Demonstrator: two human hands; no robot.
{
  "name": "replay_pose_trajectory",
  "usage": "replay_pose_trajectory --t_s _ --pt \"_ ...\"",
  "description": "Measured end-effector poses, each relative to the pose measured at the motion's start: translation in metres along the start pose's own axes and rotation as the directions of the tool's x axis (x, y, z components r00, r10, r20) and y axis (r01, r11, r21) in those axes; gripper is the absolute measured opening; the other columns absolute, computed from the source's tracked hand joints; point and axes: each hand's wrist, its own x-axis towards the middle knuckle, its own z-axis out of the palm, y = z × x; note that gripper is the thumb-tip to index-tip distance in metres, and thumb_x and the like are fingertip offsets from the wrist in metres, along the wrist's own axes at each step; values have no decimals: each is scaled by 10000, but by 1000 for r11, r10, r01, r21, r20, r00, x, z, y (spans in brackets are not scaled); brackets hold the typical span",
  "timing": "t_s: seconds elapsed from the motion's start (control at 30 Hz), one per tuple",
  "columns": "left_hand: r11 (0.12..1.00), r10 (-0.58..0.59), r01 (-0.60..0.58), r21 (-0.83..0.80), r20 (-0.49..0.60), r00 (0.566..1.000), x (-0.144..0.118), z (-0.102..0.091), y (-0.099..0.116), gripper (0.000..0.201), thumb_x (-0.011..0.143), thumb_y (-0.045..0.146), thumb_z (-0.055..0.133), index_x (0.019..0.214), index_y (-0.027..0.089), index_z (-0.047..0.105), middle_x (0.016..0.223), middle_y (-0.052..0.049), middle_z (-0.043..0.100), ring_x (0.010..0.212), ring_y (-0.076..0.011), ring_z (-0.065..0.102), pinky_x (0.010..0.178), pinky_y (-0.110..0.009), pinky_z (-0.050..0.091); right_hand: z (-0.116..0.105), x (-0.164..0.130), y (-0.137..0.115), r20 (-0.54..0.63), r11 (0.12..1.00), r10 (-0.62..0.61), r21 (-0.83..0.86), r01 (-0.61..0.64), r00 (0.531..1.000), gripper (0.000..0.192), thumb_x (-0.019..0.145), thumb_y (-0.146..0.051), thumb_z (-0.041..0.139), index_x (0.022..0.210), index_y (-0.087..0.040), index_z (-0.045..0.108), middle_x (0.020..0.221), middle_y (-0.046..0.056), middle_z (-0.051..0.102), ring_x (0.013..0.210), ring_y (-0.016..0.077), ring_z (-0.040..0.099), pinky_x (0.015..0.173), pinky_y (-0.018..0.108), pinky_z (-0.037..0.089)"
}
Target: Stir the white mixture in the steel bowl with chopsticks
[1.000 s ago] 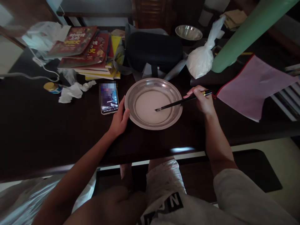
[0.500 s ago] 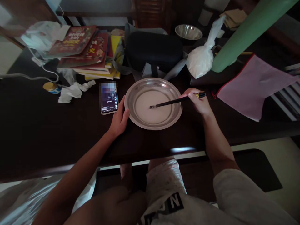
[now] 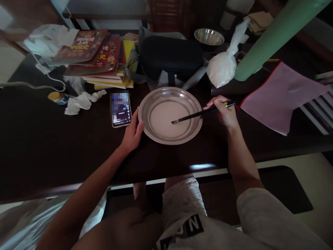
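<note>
A round, shallow metal basin (image 3: 146, 119) sits on the dark table, with a whitish liquid (image 3: 162, 116) covering its bottom. My left hand (image 3: 132, 133) grips the basin's left edge, thumb on the rim and fingers along the outer side. In my right hand (image 3: 225, 114) are black chopsticks (image 3: 195, 114) with gold bands near the top, held close together. They slant down over the right rim, and their pale-coated tips touch the liquid near the middle. A lit phone (image 3: 121, 109) lies just left of the basin.
Behind the basin stands a black case (image 3: 170, 53). Stacked books (image 3: 85, 52), crumpled tissue (image 3: 78, 103) and a small yellow-lidded jar (image 3: 57, 97) are on the left. To the right are a tied bag of white powder (image 3: 221, 69), a green column (image 3: 273, 38) and a pink sheet (image 3: 277, 97).
My right hand and the chopsticks have shifted slightly right, so the tips sit farther right and a little nearer me in the liquid. My left hand and the basin stay put.
</note>
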Motion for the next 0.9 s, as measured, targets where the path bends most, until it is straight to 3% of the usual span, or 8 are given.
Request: replay_pose_trajectory --t_s 0.13,0.3,0.43,0.6,0.77,0.9 --pt "1000 1 -1 11 -2 1000 0 0 1 708 1021 639 347 1596 228 304 1630 -136 380 1471 -311 429 1231 -490 339 0 0 0 100 998 -26 -58 32 995 303 871 -547 670 794 -271 767 767 -7 764 828 182 751 830 353 595" --pt "1000 -6 6 14 6 1000 0 0 2 704 1021 637 350 1594 231 306 1633 -133 375 1476 -308 423 1230 -489 342 0 -1 0 -10 1000 6 -10 -6 1000 323 854 -566 681 767 -261 744 717 -20 736 715 175 742 764 356 611" --pt "1000 -8 7 12 11 1000 0 -1 2 701 1023 633 348 1597 236 296 1638 -131 366 1482 -307 414 1227 -490 345 0 -1 0 111 998 -6 -63 13 994 331 852 -586 670 772 -279 764 739 -6 750 803 193 745 813 372 608" --pt "1000 -13 13 14 14 1000 0 -1 3 708 1021 642 338 1598 236 292 1642 -131 358 1491 -315 397 1229 -504 339 -1 0 2 2 1000 13 -3 -13 1000 305 855 -557 683 778 -268 746 742 -21 743 721 168 740 770 355 608" --pt "1000 -10 10 0 16 1000 0 0 3 696 1024 631 348 1599 243 290 1645 -125 353 1490 -313 398 1235 -499 329 -1 -1 1 113 999 -20 -34 24 993 292 873 -530 675 798 -264 771 754 -10 756 815 178 747 818 348 593" --pt "1000 -6 6 4 9 1000 0 0 2 695 1022 634 351 1594 242 303 1637 -132 367 1482 -315 412 1232 -501 334 0 -1 0 19 1000 0 0 0 1000 276 873 -523 678 787 -273 760 744 -23 747 743 166 741 787 348 599"
